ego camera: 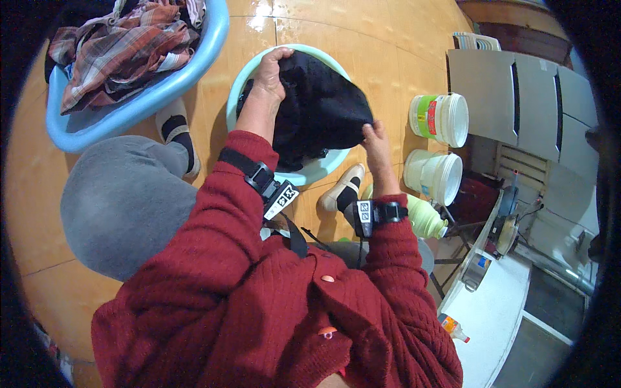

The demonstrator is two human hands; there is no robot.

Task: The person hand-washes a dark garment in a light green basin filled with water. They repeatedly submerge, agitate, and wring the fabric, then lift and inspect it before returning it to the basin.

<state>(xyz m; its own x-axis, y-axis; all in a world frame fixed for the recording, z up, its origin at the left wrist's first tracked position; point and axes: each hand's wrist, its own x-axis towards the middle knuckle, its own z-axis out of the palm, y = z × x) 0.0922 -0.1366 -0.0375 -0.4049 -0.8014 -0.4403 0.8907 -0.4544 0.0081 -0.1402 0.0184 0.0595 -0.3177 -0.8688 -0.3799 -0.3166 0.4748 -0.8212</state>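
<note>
Between my two hands a wet-looking black cloth garment is stretched out above a pale green round basin. My left hand grips its upper left edge, near the basin's far rim. At the garment's right corner, my right hand pinches the fabric between thumb and fingers. More dark cloth lies lower in the basin, partly hidden under the raised part. What kind of garment it is cannot be told.
A blue plastic tub heaped with plaid clothes stands at the upper left. Two white buckets and a light green container are at right, near grey cabinets and a white table. The tiled floor looks wet.
</note>
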